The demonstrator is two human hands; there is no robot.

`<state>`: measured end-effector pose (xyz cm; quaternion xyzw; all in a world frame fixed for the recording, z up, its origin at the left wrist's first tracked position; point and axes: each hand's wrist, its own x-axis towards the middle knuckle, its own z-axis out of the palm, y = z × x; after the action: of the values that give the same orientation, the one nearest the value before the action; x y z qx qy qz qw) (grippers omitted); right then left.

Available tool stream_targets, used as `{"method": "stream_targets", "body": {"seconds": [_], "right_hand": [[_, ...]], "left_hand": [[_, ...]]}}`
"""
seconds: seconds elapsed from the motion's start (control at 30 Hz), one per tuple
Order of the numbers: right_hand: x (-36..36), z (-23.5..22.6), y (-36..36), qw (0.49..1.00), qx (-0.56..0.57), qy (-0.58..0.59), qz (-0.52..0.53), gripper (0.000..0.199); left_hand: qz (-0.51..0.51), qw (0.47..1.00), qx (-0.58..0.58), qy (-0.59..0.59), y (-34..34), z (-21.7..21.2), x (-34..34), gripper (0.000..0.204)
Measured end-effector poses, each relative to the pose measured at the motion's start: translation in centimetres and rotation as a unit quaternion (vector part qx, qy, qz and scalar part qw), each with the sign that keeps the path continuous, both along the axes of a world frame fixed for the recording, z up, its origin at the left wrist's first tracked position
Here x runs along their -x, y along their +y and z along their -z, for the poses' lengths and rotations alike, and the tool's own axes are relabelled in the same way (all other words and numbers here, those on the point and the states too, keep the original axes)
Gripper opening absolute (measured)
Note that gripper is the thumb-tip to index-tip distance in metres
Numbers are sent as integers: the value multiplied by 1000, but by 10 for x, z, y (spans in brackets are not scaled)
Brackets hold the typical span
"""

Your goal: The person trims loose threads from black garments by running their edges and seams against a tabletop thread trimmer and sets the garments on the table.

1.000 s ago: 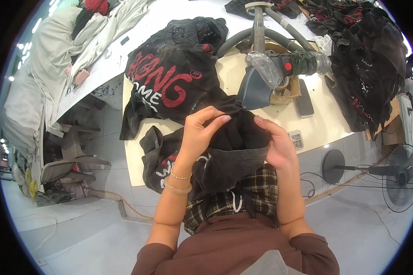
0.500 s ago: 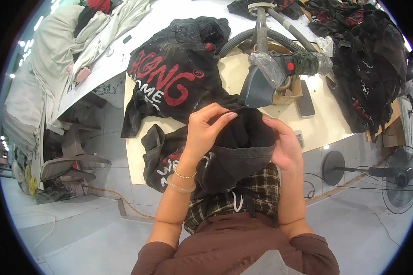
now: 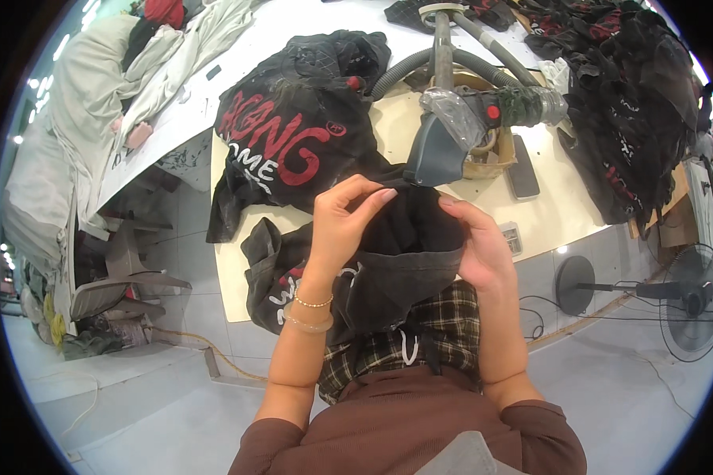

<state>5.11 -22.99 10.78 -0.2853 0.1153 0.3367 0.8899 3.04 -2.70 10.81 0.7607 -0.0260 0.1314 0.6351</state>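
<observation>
A black garment (image 3: 408,273) with white and red print lies over the table's near edge and my lap, its opening facing up. Pinched between the thumb and fingers of my left hand (image 3: 348,218) is the far left rim of that opening. My right hand (image 3: 483,241) grips its right side, thumb on top. Just beyond my fingers, the dark grey nozzle (image 3: 437,150) of a suction hose reaches down against the cloth. Another black garment (image 3: 293,131) with large red and white lettering is spread farther back on the left.
A dark phone (image 3: 523,166) lies on the pale table (image 3: 566,202) right of the nozzle. Black garments (image 3: 630,111) are heaped at the right. A standing fan (image 3: 685,293) is on the floor right, a grey chair (image 3: 123,273) at left. White cloth (image 3: 79,95) hangs far left.
Both hands keep their hold on the black garment and stay by the nozzle. The whole scene has shifted slightly left in the picture.
</observation>
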Motion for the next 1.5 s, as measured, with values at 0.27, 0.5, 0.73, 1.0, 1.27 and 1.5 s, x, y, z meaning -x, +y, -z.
{"method": "stream_targets", "body": {"seconds": [0.27,0.5,0.73,1.0,1.27,1.5], "right_hand": [[-4,-4,-3,1000,9,2,25,24],[-2,-6,6,986,110,-121,28,21],[2,0,-4,953,193,-232,-3,19],[6,-3,1,947,207,-244,8,16],[16,-10,2,853,369,-369,7,19],[10,8,17,803,413,-415,112,14]], "left_hand": [[18,1000,-14,-6,-6,-3,-1,12],[28,999,-37,7,6,-3,9,18],[58,998,-27,28,-2,-10,16,26],[42,997,-33,-49,-14,-9,13,24],[7,990,-120,-69,-14,-1,16,18],[3,996,-70,-56,-18,-2,7,15]]}}
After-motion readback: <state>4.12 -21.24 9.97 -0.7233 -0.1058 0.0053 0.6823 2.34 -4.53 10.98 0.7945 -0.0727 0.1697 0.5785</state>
